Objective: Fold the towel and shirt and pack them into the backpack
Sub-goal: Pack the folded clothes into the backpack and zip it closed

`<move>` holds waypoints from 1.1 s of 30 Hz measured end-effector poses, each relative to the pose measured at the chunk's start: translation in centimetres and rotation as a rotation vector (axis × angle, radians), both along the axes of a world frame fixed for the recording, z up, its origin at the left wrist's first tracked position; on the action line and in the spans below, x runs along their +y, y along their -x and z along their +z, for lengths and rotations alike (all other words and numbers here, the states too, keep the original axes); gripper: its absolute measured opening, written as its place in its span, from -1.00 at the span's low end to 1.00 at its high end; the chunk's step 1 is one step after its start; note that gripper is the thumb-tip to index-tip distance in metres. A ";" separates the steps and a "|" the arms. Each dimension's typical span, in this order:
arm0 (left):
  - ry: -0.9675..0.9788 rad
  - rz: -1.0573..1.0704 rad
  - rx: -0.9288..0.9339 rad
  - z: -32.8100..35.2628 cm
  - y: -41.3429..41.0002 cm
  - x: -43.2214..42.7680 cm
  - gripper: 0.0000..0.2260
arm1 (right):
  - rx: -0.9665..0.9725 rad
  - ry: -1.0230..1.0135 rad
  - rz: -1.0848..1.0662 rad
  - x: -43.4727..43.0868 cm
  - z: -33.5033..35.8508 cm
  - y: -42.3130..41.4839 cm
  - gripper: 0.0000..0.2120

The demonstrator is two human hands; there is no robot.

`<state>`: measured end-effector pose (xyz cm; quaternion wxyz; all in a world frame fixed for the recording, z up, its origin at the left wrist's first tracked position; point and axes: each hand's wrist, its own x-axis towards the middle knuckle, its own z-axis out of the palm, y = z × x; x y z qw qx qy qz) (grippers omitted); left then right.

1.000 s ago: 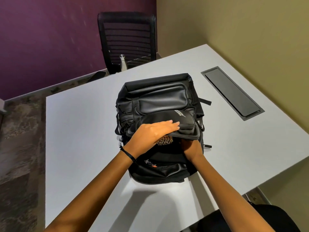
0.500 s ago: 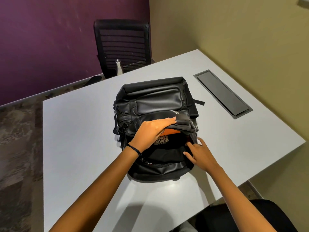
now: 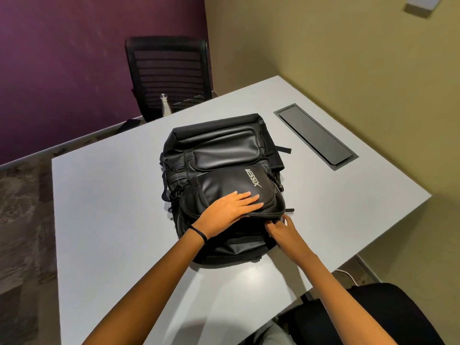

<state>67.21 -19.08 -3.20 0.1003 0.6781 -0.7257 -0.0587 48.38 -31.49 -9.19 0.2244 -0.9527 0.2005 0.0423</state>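
Here, left to right, is what lies before you.
Floor: mottled grey-brown carpet, rough in look, along the left edge.
Chair: a black mesh-backed chair with ribbed slats stands past the table's far side, against a purple wall.
Bottle: a slim metal bottle with a rounded cap rises just behind the table edge, in front of the chair.
Table: a smooth, matte white table, rectangular.
Bag: your black bag lies flat at the table's middle, made of smooth, faintly shiny leather-like panels with padded, rounded pockets. Its long axis runs from you toward the far wall, the top end nearest you, the base pointing away. White lettering sits on the front pocket.
Left hand: your left hand lies palm-down on the front flap, fingers straight and close together, pressing flat. A thin dark band circles the wrist.
Right hand: your right hand is at the bag's near right edge, by the zip line; fingers curled, and whether they pinch a zip pull you cannot tell.
Hatch: a dark, flat, oblong hatch is set into the table, right of the bag and apart from it.
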 end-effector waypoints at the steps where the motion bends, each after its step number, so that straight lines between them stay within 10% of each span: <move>1: 0.000 0.006 0.004 0.0 0.0 0.0 -0.55 | -0.008 0.119 0.024 -0.4 -0.1 0.4 -0.67; 33: -0.027 0.036 0.122 -0.3 0.6 -0.9 -0.59 | 0.025 0.402 0.215 4.5 -0.4 0.3 -0.81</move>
